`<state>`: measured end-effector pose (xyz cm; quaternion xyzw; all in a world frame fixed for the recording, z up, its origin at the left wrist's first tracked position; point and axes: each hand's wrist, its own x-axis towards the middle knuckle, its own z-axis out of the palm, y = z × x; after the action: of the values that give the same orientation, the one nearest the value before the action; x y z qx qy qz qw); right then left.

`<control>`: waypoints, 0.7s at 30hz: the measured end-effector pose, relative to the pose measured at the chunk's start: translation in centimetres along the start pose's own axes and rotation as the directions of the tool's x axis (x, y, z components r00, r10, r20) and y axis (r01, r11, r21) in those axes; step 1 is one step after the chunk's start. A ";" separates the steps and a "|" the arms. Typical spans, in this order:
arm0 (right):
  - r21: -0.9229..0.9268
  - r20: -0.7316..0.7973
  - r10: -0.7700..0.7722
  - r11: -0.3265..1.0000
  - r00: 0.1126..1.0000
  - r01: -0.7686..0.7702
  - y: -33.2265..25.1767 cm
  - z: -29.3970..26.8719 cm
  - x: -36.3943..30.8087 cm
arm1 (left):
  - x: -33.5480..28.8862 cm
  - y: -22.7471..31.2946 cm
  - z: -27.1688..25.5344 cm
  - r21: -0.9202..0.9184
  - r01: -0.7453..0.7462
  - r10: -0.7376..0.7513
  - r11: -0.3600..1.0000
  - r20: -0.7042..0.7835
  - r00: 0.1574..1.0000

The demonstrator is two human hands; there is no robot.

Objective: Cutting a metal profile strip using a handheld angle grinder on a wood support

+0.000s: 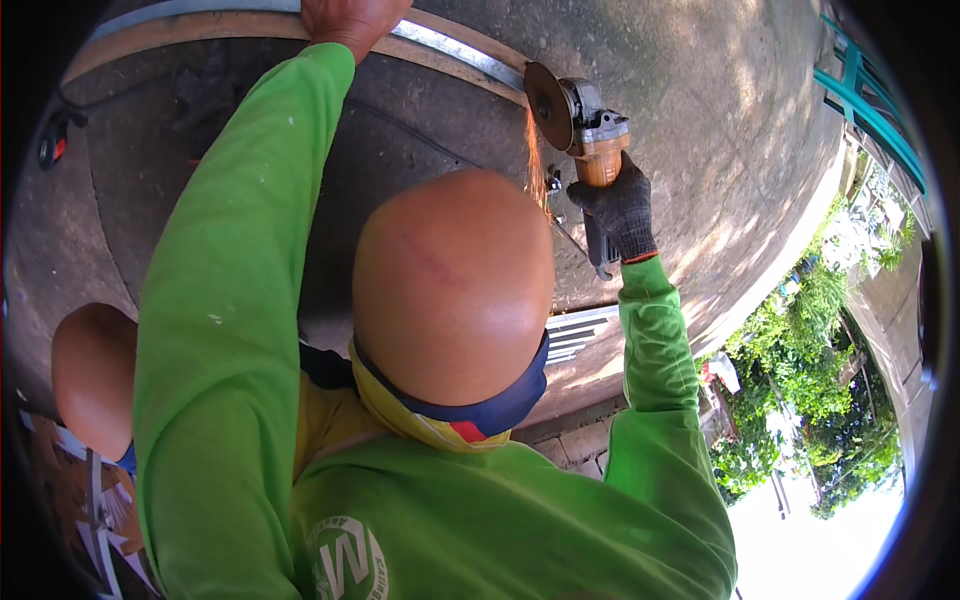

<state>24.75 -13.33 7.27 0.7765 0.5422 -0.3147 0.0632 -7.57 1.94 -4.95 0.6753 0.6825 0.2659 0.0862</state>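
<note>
Metal strip [455, 48] runs crosswise, up-left of your right hand [622, 210], which is wrapped round the grinder [600, 158], disc [548, 106] at strip's right end; your left hand [355, 20] lies over strip farther left, grip unclear.

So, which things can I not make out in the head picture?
All in the head view:
- Left hand: cut off by the top edge, grip unclear.
- Grinder: partly hidden by the gloved right hand.
- Ground: partly hidden behind the middle knee.
- Black-and-red thing, far left: too small.
</note>
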 end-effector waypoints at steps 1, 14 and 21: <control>0.002 0.002 -0.001 1.000 1.000 0.001 -0.3 0.1 0.0 | -0.1 -0.1 0.0 0.002 0.006 -0.006 1.000 0.015 1.000; 0.158 0.033 -0.013 0.987 0.999 0.008 0.1 0.5 1.0 | -0.2 -0.5 -1.1 -0.048 -0.020 0.025 0.999 0.092 0.995; 0.072 0.063 0.018 0.997 0.998 -0.022 0.7 0.2 0.8 | -1.2 -3.5 -3.8 -0.225 -0.477 0.525 0.850 0.270 0.807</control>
<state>25.45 -13.03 6.53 0.7735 0.5204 -0.3577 0.0547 -12.36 0.01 -3.73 0.8575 0.4348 0.2147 0.1719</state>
